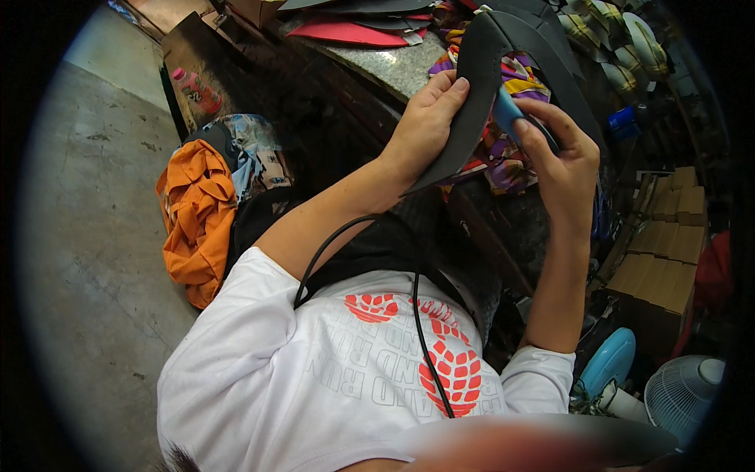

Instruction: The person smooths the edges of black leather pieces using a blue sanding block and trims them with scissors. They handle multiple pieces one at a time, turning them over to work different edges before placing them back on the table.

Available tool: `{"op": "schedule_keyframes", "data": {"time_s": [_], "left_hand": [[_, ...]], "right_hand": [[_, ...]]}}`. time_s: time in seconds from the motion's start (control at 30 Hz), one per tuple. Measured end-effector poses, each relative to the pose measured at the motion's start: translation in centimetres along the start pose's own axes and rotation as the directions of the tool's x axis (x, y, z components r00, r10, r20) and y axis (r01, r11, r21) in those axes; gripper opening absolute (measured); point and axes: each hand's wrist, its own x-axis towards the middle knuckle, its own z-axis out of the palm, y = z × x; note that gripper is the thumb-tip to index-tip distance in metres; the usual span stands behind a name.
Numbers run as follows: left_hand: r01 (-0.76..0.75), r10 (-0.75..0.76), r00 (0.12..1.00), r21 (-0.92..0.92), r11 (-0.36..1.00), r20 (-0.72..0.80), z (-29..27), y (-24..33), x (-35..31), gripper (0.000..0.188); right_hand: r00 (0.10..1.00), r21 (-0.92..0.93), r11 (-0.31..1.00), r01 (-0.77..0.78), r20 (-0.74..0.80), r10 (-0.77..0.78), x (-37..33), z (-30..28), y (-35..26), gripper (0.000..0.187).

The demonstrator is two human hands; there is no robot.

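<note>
My left hand (425, 118) is closed on a curved black sheet piece (470, 102), thumb on top near its outer edge. The piece is tilted up and narrows to a point at its lower left. My right hand (568, 153) pinches a light-blue object (505, 115) between thumb and fingers, close to the inner edge of the black piece. A dark part shows beside the fingers, but the object's kind is unclear. Behind both hands lies a bunched purple, yellow and white patterned cloth (503, 157), partly covered by the black piece.
Black and red sheet pieces (362, 31) are stacked on a speckled stone slab (393, 67). To the left lie an orange cloth (197, 212) and a pinkish-red bottle (197, 90). On the right are cardboard boxes (657, 263), a fan (684, 393) and plaid strips (629, 47).
</note>
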Motion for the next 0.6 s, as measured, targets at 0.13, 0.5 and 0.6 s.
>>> {"op": "schedule_keyframes", "data": {"time_s": [0.13, 0.5, 0.6], "left_hand": [[0.009, -0.009, 1.0, 0.005, 1.0, -0.005, 0.1, 0.3, 0.1, 0.026], [-0.025, 0.038, 0.993, 0.108, 0.994, -0.115, 1.5, 1.1, 0.3, 0.021], [-0.056, 0.061, 0.996, 0.077, 0.995, -0.071, 1.4, 1.2, 0.5, 0.022]], "right_hand": [[0.997, 0.031, 0.997, -0.07, -0.025, 0.07, -0.7, -0.8, -0.9, 0.023], [0.985, -0.133, 0.983, 0.125, 0.133, -0.107, -2.0, -1.0, -1.9, 0.023], [0.997, -0.035, 0.997, 0.069, 0.033, -0.068, -1.6, -1.7, -1.9, 0.022]]}}
